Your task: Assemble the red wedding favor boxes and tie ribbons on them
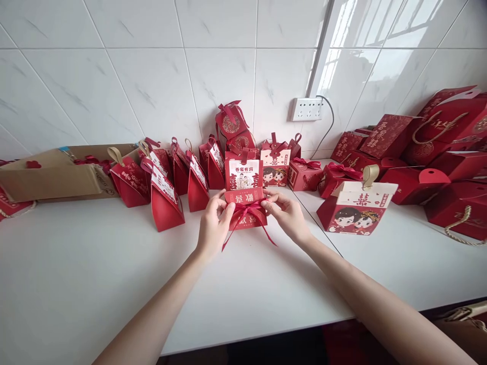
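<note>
A small red gift box point(249, 223) with pale printed characters stands on the white table in front of me, and a dark red ribbon bow point(248, 208) is tied across its front. The bow's two tails hang down and spread to either side. At the bow's left loop, my left hand point(213, 220) is closed, thumb against fingers. My right hand point(288, 217) pinches the loop on the other side. Just behind stands a red box with a white label point(244, 175) picturing a couple. Part of the held box is covered by my fingers and the ribbon.
Red triangular boxes point(165, 203) line the left, beside an open cardboard carton point(53, 177). To the right stands a cartoon-couple box point(355, 213), with piled red boxes point(437, 152) beyond. A power strip point(306, 109) is on the tiled wall. The table edge point(266, 334) runs nearest me.
</note>
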Demonstrator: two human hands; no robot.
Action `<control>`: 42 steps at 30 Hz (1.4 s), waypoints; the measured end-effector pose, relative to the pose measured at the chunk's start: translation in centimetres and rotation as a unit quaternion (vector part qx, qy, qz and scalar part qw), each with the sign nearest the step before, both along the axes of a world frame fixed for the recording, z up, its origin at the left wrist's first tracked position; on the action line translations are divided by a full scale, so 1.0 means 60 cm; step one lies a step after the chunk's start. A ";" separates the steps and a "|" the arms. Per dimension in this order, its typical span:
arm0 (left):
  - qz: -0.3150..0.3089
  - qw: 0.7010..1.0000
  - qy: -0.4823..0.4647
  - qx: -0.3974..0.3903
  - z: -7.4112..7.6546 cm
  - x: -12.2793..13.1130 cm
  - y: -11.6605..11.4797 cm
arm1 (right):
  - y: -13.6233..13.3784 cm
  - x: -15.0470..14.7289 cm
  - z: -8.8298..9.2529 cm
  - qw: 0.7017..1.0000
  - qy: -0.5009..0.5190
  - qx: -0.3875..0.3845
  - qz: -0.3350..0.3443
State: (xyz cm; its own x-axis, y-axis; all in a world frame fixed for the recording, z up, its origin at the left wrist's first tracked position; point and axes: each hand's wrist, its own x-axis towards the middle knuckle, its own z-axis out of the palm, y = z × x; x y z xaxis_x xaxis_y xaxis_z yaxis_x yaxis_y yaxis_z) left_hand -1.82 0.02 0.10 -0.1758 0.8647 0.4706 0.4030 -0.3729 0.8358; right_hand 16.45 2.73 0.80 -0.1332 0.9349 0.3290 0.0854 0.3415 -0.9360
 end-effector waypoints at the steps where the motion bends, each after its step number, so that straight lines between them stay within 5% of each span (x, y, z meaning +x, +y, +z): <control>1: 0.012 1.000 0.004 0.001 0.000 0.000 -0.001 | 0.000 0.000 0.000 1.000 0.005 -0.001 0.007; 19: 0.113 0.988 0.104 0.012 -0.009 -0.002 -0.004 | 0.005 -0.003 -0.011 0.992 0.106 -0.054 0.043; 33: 0.088 0.991 0.100 0.009 -0.007 -0.005 0.003 | 0.010 -0.005 -0.008 0.982 0.140 -0.123 0.028; 42: 0.051 0.993 0.069 0.077 -0.019 -0.012 0.007 | 0.004 -0.005 -0.001 0.987 0.125 -0.099 0.015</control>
State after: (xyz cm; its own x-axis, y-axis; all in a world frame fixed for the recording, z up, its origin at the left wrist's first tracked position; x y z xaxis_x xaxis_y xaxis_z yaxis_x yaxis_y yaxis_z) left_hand -2.56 0.46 -1.03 -0.1835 0.7621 0.6209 0.5522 -0.4427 0.7065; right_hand 16.18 2.96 0.76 -0.0997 0.9811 0.1657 -0.1632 0.1481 -0.9754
